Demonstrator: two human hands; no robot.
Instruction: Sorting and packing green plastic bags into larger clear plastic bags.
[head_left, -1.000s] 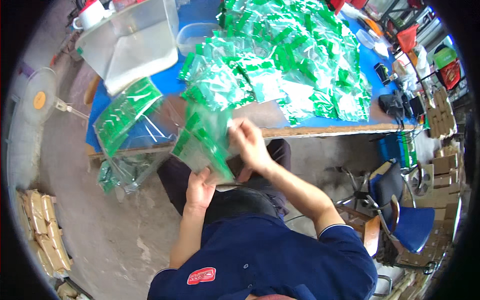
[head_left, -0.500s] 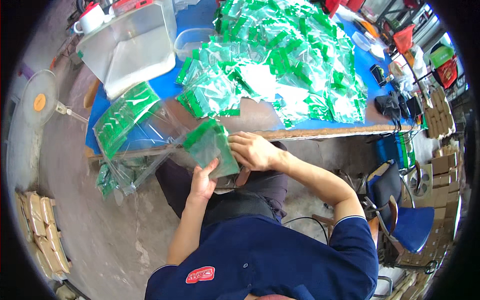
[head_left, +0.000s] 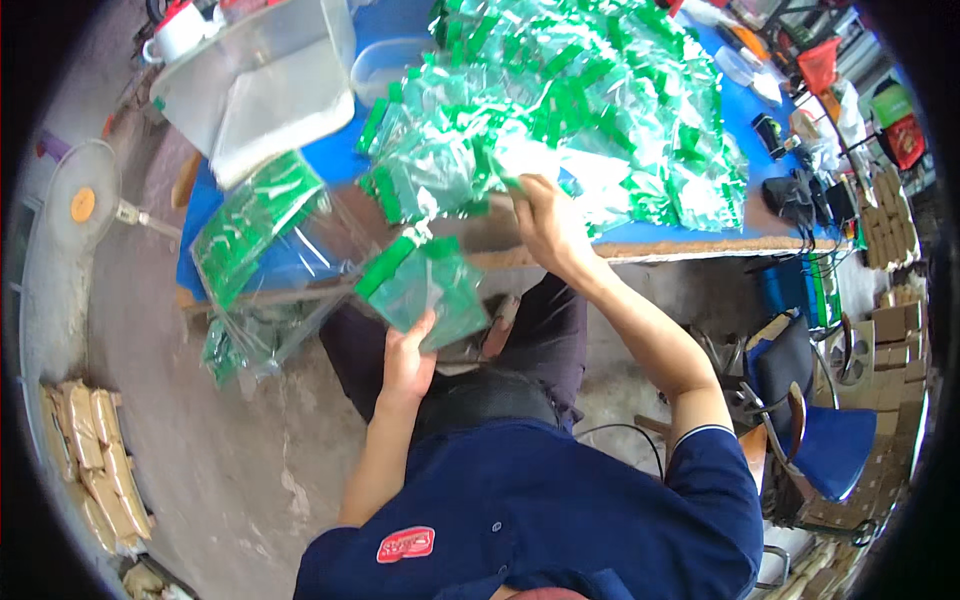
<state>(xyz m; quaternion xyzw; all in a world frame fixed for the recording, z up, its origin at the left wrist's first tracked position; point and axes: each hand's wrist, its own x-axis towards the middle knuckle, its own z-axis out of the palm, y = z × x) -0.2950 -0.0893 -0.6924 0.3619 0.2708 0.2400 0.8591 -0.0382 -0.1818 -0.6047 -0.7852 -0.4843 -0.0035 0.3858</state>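
My left hand [head_left: 408, 362] is closed on a small stack of clear plastic packets with green ends [head_left: 425, 295], thumb on top, held over my lap just off the table edge. My right hand [head_left: 552, 225] reaches over the table's front edge, its fingers pinched on the green edge of a clear packet [head_left: 490, 178] at the near side of the pile. That packet is partly blurred. The large heap of green-and-clear packets [head_left: 600, 110] covers the middle of the table.
A large clear bag with green packets [head_left: 265, 235] hangs over the table's [head_left: 680, 243] left front edge. Behind it stands a translucent bin [head_left: 280, 110] beside a clear bowl [head_left: 390, 68]. A fan [head_left: 82, 205] is at left, a blue chair [head_left: 835, 450] at right.
My right hand has left the stack in my left hand and moved up and right to the pile. The left hand still holds its packets, now fanned slightly.
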